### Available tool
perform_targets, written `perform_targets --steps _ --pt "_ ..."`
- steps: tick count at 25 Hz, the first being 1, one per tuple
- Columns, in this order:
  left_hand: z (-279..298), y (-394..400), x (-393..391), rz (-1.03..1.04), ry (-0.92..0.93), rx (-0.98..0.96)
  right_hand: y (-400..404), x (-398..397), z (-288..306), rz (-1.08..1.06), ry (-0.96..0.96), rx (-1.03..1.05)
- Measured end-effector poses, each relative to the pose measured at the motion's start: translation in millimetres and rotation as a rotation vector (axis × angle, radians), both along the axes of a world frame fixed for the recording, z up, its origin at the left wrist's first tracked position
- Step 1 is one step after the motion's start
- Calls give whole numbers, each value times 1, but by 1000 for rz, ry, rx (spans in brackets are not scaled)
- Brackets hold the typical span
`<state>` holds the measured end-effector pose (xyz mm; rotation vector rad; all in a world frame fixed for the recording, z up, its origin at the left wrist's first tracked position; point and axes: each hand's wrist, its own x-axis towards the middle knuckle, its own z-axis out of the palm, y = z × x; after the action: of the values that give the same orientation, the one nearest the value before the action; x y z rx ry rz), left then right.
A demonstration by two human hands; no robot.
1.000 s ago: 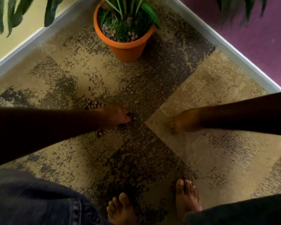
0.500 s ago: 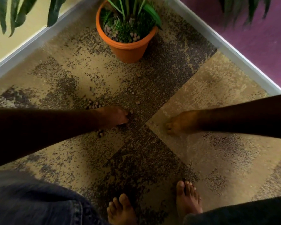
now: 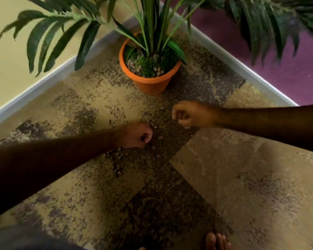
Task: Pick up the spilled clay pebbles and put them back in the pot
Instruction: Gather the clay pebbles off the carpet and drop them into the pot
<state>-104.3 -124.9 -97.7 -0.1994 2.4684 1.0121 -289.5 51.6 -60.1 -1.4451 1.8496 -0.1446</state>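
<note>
Left grip: left hand (image 3: 135,135) low over the carpet, fingers curled into a loose fist; small dark pieces show inside the curl at its front, apparently clay pebbles held there.
Right grip: right hand (image 3: 190,114) reaches in from the right, just beyond and to the right of the left hand, fingers curled in with thumb against fingertips; whether it holds anything cannot be told through the blur.
Foot: bare toes (image 3: 217,241) at the bottom edge, on the carpet.
Carpet: floor (image 3: 233,177) of mottled tan and dark brown carpet squares meeting near the hands.
Spilled pebbles: clay pebbles (image 3: 116,156) lie loose on the carpet, one cluster just under the left wrist, a short trail running toward the camera from it, and a few scattered between the two hands.
Pot: orange pot (image 3: 149,83) stands upright on the carpet in the room's corner, beyond both hands and apart from them; more pebbles and green moss fill its top.
Plant: long green leaves (image 3: 61,38) rise from the pot and spread left and right overhead.
Walls: pale skirting board (image 3: 34,89) edges a yellow wall at left; a purple wall (image 3: 287,69) stands at right.
</note>
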Motion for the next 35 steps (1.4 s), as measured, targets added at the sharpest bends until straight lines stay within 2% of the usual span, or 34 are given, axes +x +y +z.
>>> perform_targets --steps 1,3,5,9,11,15,19,22,25,29,35 --pt "5 -7 -4 115 -61 68 -42 -30 14 -61 -22 -97" --pt "15 -28 -7 288 -55 191 -95 -60 43 -128 -318 -117" --pt "24 -40 -11 432 -55 438 -112 -61 51 -180 -369 -203" --pt "50 -66 -23 753 163 869 -128 -65 66 -329 -458 -291" --pt "64 -78 -28 856 227 994 -138 -66 75 -381 -478 -314" --pt "89 -91 -41 986 393 924 -148 -61 79 -470 -560 -333" --pt "98 -99 -63 1184 509 672 -154 -57 77 -620 -690 -314" --pt "96 -101 -69 1197 508 520 -157 -54 74 -642 -705 -325" --pt "93 -103 -70 1201 537 459 -157 -54 72 -690 -723 -342" --pt "90 -108 -66 1243 574 418 -161 -56 72 -785 -860 -371" --pt "83 -108 -58 1301 606 334 -169 -56 71 -812 -877 -370"
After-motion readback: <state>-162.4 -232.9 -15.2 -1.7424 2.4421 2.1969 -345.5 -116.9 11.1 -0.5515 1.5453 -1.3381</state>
